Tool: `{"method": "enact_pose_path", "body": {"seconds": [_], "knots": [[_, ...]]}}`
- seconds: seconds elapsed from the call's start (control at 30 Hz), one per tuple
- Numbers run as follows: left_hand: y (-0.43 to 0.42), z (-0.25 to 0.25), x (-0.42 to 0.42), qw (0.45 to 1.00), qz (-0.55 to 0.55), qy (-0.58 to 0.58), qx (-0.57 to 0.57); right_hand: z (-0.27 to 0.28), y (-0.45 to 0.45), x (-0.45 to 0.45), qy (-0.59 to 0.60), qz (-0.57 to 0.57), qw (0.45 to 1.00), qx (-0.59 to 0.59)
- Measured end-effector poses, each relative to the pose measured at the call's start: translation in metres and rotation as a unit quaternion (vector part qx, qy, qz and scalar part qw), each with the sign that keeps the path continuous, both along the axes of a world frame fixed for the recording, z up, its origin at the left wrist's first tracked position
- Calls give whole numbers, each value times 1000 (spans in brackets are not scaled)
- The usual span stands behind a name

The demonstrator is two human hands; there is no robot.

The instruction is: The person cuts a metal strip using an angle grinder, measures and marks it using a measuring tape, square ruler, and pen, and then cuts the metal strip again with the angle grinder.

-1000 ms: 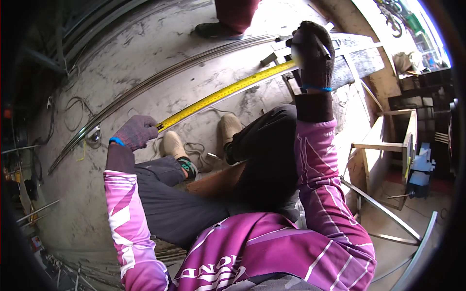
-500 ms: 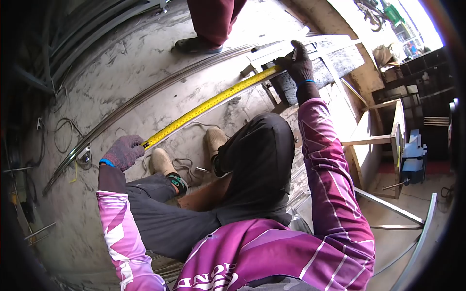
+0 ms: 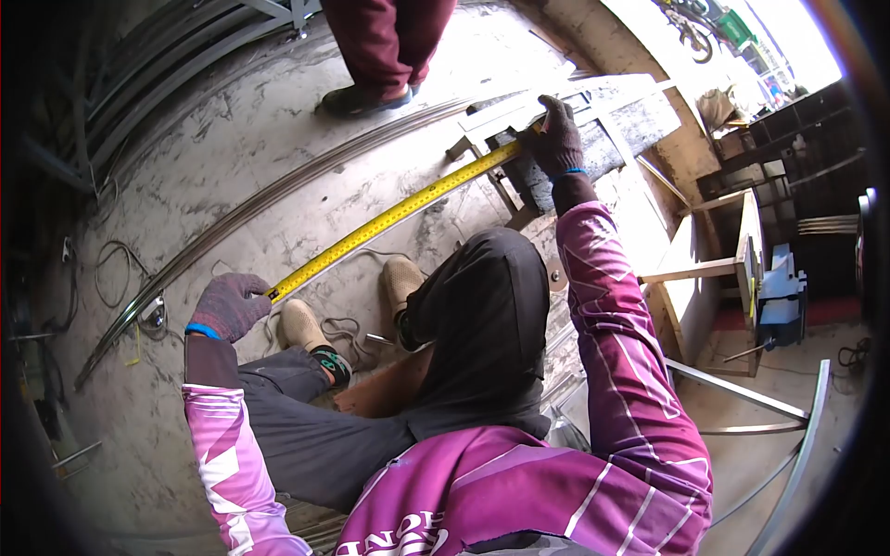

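A yellow tape measure (image 3: 389, 215) is stretched out between my two gloved hands, slanting up to the right along a thin metal bar. My left hand (image 3: 232, 304) pinches its lower end at the left. At its upper end, my right hand (image 3: 553, 139) is closed around the tape's end, beside a metal frame (image 3: 593, 109) that rests on a dark speckled block (image 3: 640, 116). The glove hides the tape's case.
A person in dark red trousers (image 3: 385, 46) stands beyond long metal rods (image 3: 278, 185). A wooden frame (image 3: 742, 264) and blue vise (image 3: 781, 296) are at right, metal bars (image 3: 742, 394) below. Cables lie near my feet.
The view has shifted. My right hand has moved down and away from the camera, onto the metal frame's edge. The tape stays stretched between my hands. More of the standing person's legs shows.
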State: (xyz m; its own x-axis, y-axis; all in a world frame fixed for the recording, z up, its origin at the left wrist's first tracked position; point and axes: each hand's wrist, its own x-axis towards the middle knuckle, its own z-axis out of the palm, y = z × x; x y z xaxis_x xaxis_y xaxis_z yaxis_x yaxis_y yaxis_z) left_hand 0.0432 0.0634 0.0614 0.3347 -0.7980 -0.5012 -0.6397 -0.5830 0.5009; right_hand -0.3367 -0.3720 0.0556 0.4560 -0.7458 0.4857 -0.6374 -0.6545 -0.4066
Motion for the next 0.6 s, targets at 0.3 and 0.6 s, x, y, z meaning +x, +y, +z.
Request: {"method": "enact_pose_path", "body": {"seconds": [0.3, 0.6], "knots": [[-2, -4, -2, 995, -44, -83, -17, 3, 0, -2, 25, 0, 1000, 14], [-4, -5, -11, 979, -89, -162, -89, -2, -10, -4, -12, 10, 996, 88]]}}
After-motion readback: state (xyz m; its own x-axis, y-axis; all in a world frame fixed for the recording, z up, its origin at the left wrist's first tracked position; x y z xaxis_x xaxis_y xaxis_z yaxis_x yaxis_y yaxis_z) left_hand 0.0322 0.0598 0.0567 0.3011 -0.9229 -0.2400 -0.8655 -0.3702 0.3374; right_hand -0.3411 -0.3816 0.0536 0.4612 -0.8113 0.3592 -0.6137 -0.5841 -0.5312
